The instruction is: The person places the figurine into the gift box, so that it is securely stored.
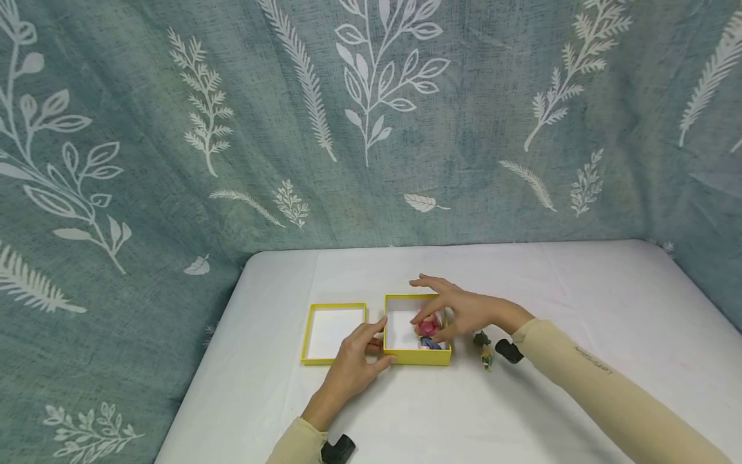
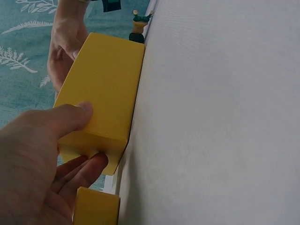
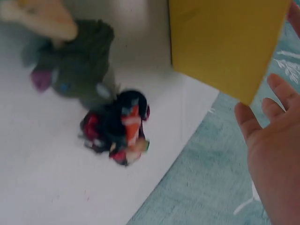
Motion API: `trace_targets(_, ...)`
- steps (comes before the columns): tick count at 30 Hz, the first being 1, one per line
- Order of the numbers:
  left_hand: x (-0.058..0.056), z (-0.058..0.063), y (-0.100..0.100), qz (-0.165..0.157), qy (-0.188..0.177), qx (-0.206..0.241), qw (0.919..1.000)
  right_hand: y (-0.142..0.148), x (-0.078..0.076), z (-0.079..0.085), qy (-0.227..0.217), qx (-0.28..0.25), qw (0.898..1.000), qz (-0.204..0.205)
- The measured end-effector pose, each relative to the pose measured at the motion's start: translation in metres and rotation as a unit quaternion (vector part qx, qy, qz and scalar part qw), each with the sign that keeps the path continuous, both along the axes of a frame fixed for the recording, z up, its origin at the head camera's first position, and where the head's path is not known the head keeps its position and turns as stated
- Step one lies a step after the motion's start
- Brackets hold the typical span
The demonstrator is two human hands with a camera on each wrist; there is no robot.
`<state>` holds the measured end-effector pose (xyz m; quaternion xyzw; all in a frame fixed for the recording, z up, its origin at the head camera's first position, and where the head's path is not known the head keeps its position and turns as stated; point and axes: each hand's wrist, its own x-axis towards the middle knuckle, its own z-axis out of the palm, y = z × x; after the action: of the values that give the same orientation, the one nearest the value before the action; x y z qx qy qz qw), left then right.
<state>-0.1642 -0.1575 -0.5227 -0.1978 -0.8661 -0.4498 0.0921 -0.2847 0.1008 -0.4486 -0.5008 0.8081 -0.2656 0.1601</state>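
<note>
An open yellow box (image 1: 417, 357) with a white inside stands on the table. My left hand (image 1: 355, 361) grips its near left corner, thumb on the front wall (image 2: 101, 79) and fingers bent against the left side. Over the box's right part, my right hand (image 1: 458, 309) reaches in from above. Its thumb and index finger hold a pink-haired figurine (image 1: 428, 324) with blue lower down, inside the box; the other fingers stretch out above. In the right wrist view the box wall (image 3: 220, 47) hides that grip.
A shallow yellow-rimmed lid (image 1: 313, 330) lies left of the box, white inside up. Right of the box lies a green-topped figurine (image 1: 484, 351). The right wrist view shows a dark-haired figurine (image 3: 131, 124) with orange on it close by. A patterned cloth (image 1: 371, 193) hangs behind the table.
</note>
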Motion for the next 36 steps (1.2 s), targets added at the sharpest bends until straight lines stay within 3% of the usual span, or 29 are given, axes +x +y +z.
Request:
trace_targets(13,0.001,0.0,0.0,0.007,0.003,-0.001,1.0,0.026,0.005,-0.004,-0.021,-0.03,0.999,-0.03)
trace_targets(23,0.0,0.0,0.001,0.008,0.007,-0.007,0.9999,0.07,-0.005,-0.009,0.017,-0.067,0.99,-0.125)
trace_targets(30,0.001,0.0,0.001,0.009,0.002,-0.013,0.9999,0.092,-0.012,-0.021,0.002,-0.044,0.983,-0.181)
trace_targets(36,0.002,0.0,0.001,0.011,0.0,-0.013,0.9998,0.095,-0.014,-0.036,0.0,-0.004,0.983,-0.185)
